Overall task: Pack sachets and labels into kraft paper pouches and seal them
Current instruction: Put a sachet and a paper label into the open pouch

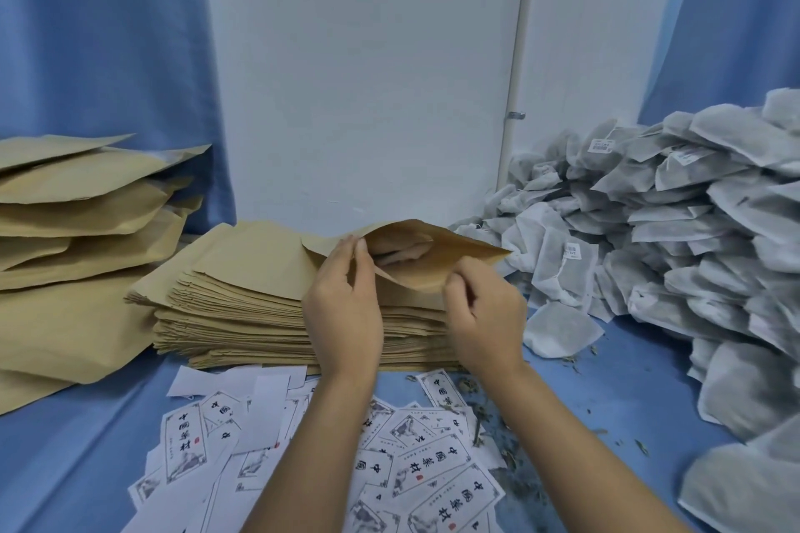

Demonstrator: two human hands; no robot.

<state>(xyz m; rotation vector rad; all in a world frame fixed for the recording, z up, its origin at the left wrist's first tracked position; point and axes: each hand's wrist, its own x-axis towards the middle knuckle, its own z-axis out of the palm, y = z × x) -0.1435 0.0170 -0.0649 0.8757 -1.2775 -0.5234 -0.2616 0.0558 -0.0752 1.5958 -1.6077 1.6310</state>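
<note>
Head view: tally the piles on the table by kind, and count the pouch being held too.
Kraft pouch piles: 2, the bulging pile at left and the flat stack in the centre
Sachet heap: 1
Label scatter: 1
Open pouch pinched by left hand and right hand: 1
Total: 5

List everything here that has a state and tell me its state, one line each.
Pouch: held up, mouth pulled open.
Left hand: pinches the pouch's mouth edge.
Right hand: pinches the pouch's near edge.
Pouch stack: flat, lying behind the hands.
Bulged pouches: piled at left.
Sachets: heaped loose at right.
Labels: scattered loose, overlapping.
</note>
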